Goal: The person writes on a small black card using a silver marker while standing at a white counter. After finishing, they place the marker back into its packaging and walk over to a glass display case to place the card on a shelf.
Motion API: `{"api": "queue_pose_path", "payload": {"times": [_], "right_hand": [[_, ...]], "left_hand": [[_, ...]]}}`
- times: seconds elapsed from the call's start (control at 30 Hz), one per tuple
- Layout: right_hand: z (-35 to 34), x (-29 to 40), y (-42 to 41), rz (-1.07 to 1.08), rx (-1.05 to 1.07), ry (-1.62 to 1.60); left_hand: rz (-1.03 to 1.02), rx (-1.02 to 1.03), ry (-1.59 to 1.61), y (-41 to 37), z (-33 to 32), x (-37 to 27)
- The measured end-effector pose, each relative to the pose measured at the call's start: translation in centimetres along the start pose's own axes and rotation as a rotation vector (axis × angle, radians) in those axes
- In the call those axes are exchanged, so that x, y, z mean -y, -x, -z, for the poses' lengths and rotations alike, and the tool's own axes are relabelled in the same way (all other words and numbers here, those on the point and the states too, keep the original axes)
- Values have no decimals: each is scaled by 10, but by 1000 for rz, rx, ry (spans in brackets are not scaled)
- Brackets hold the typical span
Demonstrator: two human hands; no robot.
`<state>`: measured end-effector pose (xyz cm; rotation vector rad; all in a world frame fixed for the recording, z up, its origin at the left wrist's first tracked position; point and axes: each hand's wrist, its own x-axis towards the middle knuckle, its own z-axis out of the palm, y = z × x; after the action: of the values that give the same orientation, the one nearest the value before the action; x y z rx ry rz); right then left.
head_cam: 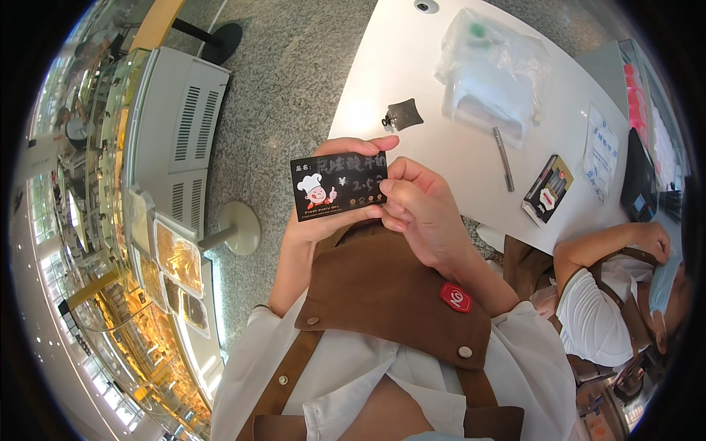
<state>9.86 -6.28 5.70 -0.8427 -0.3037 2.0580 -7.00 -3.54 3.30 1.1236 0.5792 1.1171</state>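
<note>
My left hand [331, 146] holds a black price card [339, 184] with its fingers at the upper edge and the thumb below. The card bears a cartoon chef and grey handwriting, partly faint. At the card's right edge my right hand [422, 212] has its fingers curled, with the thumb and index finger against the card; whether they pinch something small, I cannot tell. Beyond the hands, on the white table [353, 99], lie a dark square piece with a black clip [405, 114], a grey marker pen [503, 159] and a black box of pens [547, 190].
Clear plastic bags [491, 77] and a printed sheet [601, 146] lie on the table. A co-worker [601, 297] with a face mask sits at the right. On the left stand a glass display case [118, 308] with food and trays [177, 259], and a post base [240, 227].
</note>
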Motion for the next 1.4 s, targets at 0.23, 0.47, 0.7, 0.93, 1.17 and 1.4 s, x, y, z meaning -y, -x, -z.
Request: {"api": "queue_pose_path", "payload": {"times": [0.23, 0.47, 0.7, 0.93, 1.17, 1.4], "right_hand": [[-3, 1, 1, 36, -17, 11], [0, 1, 0, 21, -24, 10], [0, 2, 1, 11, -30, 10], [12, -3, -1, 78, -105, 141], [37, -10, -4, 225, -192, 52], [41, -7, 0, 374, -131, 67]], "left_hand": [[16, -3, 13, -1, -1, 2], [16, 19, 4, -3, 1, 3], [21, 22, 12, -3, 3, 5], [94, -141, -288, -5, -5, -7], [-137, -116, -1248, -5, -15, -32], [-117, -86, -1224, -2, -13, -32]]}}
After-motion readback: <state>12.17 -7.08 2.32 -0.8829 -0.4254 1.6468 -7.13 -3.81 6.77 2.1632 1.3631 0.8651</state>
